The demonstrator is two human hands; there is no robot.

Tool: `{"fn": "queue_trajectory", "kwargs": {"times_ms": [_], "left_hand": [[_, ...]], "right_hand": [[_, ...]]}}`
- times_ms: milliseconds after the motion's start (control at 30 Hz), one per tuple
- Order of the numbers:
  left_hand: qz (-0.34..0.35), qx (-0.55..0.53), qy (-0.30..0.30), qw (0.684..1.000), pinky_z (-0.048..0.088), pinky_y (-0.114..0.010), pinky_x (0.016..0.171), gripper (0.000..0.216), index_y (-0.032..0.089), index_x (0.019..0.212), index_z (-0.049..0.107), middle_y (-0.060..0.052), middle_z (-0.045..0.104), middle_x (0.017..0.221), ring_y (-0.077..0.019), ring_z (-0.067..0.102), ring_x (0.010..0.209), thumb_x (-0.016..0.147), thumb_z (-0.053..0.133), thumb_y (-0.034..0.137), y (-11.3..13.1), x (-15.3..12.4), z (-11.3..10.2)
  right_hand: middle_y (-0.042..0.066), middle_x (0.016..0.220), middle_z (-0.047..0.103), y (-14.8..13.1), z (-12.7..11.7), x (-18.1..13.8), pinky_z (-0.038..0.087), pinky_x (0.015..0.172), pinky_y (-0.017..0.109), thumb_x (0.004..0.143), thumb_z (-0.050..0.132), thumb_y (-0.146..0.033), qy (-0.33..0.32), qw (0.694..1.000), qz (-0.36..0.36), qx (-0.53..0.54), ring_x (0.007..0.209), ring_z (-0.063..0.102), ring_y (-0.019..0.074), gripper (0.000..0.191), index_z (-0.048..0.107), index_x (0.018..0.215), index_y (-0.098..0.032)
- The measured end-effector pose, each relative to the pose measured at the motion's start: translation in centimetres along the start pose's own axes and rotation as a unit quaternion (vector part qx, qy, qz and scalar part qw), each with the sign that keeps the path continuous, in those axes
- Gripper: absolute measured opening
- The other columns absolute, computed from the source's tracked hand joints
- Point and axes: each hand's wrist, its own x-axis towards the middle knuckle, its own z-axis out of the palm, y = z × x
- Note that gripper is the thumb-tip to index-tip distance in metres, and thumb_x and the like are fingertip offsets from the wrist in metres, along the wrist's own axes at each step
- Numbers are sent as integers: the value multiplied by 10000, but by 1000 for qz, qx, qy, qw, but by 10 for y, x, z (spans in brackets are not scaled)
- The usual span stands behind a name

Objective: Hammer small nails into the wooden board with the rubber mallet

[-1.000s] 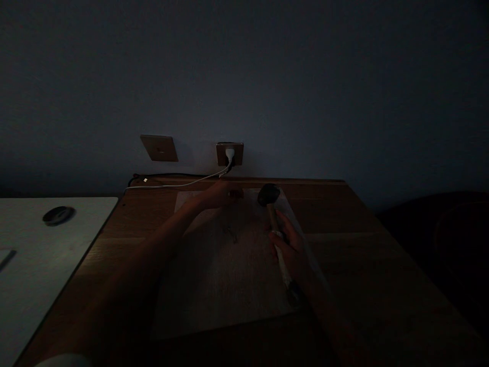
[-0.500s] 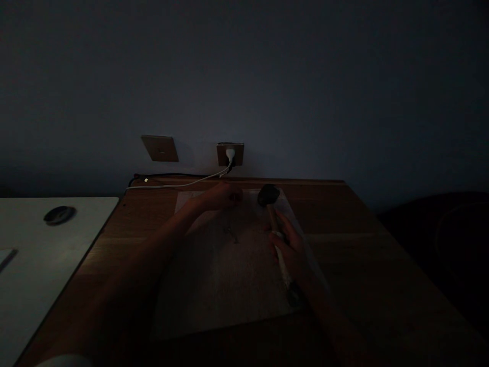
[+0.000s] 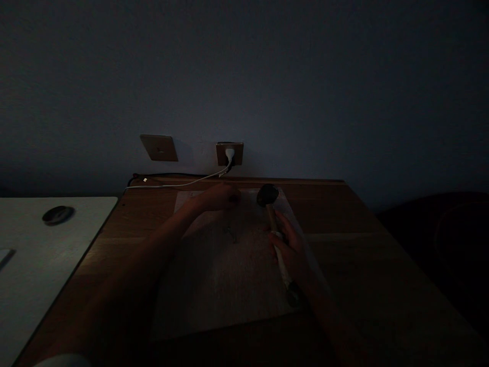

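The light is very dim. In the head view my right hand (image 3: 292,247) is wrapped round the pale handle of a mallet (image 3: 267,195), whose dark rounded head lies at the far right of a pale board (image 3: 229,285). My left hand (image 3: 221,196) is over the board's far edge with its fingers curled together; whatever they may pinch is too dark to make out. Between the hands, a few small thin pieces, perhaps nails (image 3: 231,234), lie on the board.
The board lies on a wooden table (image 3: 351,265) against the wall. Behind it are a socket with a white plug (image 3: 229,153), a white cable (image 3: 179,185) and a second wall plate (image 3: 159,148). A white desk (image 3: 46,270) with a dark round object (image 3: 58,215) adjoins at left.
Almost nothing differs. The whole view has shifted very slightly; both hands and the mallet keep their places over the board.
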Motion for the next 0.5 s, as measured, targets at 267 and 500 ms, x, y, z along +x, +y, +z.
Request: {"fn": "queue_trajectory", "kwargs": {"times_ms": [267,500], "left_hand": [[-20,70,1,997,474,-277,741,182,183,862,740,-65,745,887,-200,674,795,812,580,112,10,-1,0],[-17,32,7,999,460,-263,728,191,171,888,719,-62,747,891,-191,676,794,813,566,85,12,-1,-2]], "right_hand": [[25,1044,674,-3,1,-1,414,365,217,798,679,-379,-4,1000,-8,-5,468,484,68,713,459,1471,-299],[20,1039,680,-3,0,0,424,366,213,799,689,-394,-5,1000,-6,-2,475,487,67,722,456,1476,-302]]}}
